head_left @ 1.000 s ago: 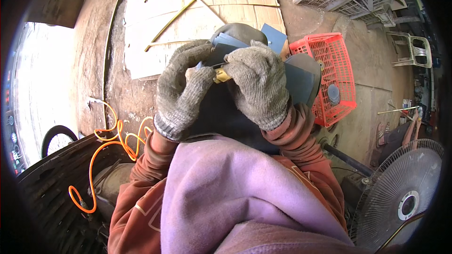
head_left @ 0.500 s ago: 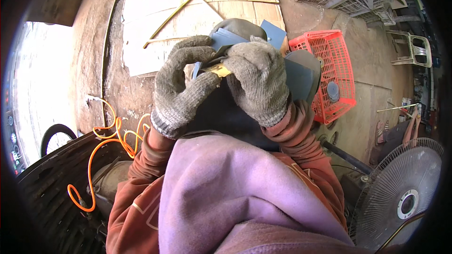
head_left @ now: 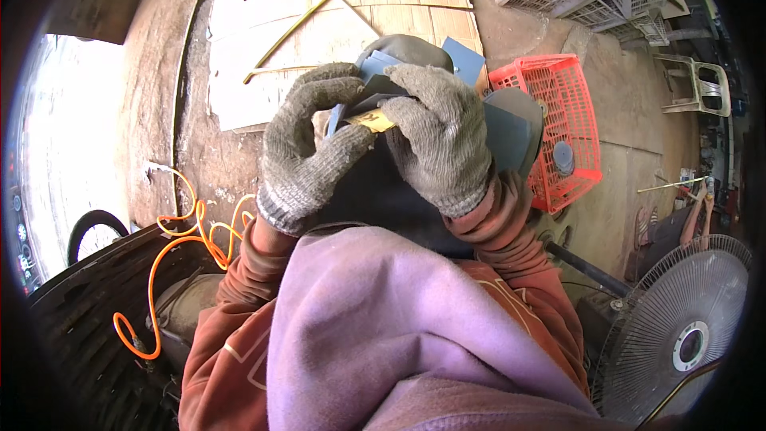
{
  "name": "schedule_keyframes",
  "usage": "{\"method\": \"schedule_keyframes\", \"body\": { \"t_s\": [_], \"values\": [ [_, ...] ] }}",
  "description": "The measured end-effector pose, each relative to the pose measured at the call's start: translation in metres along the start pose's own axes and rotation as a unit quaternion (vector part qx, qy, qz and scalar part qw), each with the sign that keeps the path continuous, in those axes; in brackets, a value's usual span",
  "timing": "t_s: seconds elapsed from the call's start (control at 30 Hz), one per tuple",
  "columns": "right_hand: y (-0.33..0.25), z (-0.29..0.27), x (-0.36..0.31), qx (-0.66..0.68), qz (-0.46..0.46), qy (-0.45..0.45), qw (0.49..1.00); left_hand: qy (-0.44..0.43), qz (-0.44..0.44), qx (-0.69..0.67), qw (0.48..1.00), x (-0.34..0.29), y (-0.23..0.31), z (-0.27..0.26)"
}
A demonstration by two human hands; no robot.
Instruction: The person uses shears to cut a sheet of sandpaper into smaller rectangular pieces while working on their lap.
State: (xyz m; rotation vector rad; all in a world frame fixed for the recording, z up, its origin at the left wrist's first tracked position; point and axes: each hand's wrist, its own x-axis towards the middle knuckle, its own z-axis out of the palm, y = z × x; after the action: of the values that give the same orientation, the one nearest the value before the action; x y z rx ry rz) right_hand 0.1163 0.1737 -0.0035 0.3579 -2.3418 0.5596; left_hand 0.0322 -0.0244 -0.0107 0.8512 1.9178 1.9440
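My left hand point(head_left: 307, 148), in a grey knitted glove, pinches a small dark sheet with a yellow face point(head_left: 372, 120) between thumb and curled fingers. My right hand point(head_left: 447, 136), gloved alike, has its thumb at the right end of that yellow face and its fingers bent above it. The sheet's exact kind cannot be made out. Close around both hands lie blue-grey flat pieces: one piece point(head_left: 463, 60) beyond the right fingers, another point(head_left: 507, 137) beside the right wrist. Part of the dark sheet is hidden behind my fingers.
A red plastic crate point(head_left: 586, 116) with a round grey-blue piece stands at right. Flat cardboard point(head_left: 271, 40) with thin strips lies ahead. An orange hose point(head_left: 159, 271) coils at left; a fan point(head_left: 678, 335) stands near right. Another person's arm point(head_left: 692, 219) shows at far right.
My right fingers have lifted and spread from the dark sheet, opening a gap above the thumb and showing more of it. My left hand has barely moved.
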Motion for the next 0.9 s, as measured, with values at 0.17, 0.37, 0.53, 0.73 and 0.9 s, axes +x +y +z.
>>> {"method": "schedule_keyframes", "body": {
  "t_s": [0.17, 0.37, 0.53, 0.73, 0.9],
  "values": [
    [-0.004, -0.006, 0.000, -0.031, 0.004, -0.031, 0.999, 0.003, -0.009, -0.008, 1.000, 0.000, 0.000, 0.001],
    [-0.006, -0.003, -0.001, -0.032, 0.020, -0.035, 0.999, 0.009, -0.020, 0.003, 1.000, -0.002, 0.003, 0.001],
    [-0.001, 0.001, -0.003, -0.013, 0.030, -0.021, 0.999, -0.001, 0.005, 0.032, 0.999, -0.001, 0.001, -0.001],
    [-0.001, -0.001, -0.003, -0.023, 0.019, -0.025, 0.999, 0.004, 0.010, 0.024, 1.000, -0.001, -0.002, 0.000],
    [-0.004, 0.000, -0.012, -0.052, 0.041, -0.056, 0.996, 0.030, -0.066, -0.038, 0.997, -0.005, 0.007, 0.007]
  ]
}}
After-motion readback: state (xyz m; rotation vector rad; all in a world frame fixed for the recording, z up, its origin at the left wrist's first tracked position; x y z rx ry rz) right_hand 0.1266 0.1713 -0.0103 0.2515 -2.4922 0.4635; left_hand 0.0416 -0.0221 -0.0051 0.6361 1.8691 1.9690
